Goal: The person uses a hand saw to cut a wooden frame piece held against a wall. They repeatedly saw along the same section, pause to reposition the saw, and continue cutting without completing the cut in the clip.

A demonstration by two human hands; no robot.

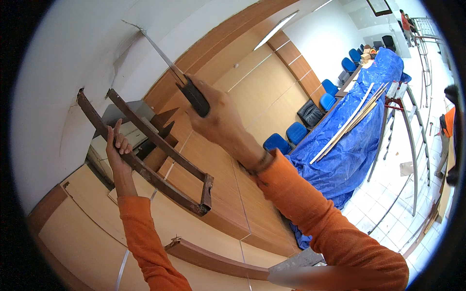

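Note:
My right hand grips the dark handle of a tool with a long, narrow metal blade, seen nearly edge-on. The blade's tip meets a cracked, greyish patch on the white surface at the upper left. Lower down, my left hand is closed round one bar of a rusty brown metal frame, with the index finger partly extended. Two long bars of this frame run down from the white surface to a short joining end piece. My right palm hides part of the handle.
Wood panelling fills the middle, with a brown rail below. To the right, a blue tarp covers a long table and carries several thin strips. Blue chairs line it. A stepladder stands beyond; people are far off.

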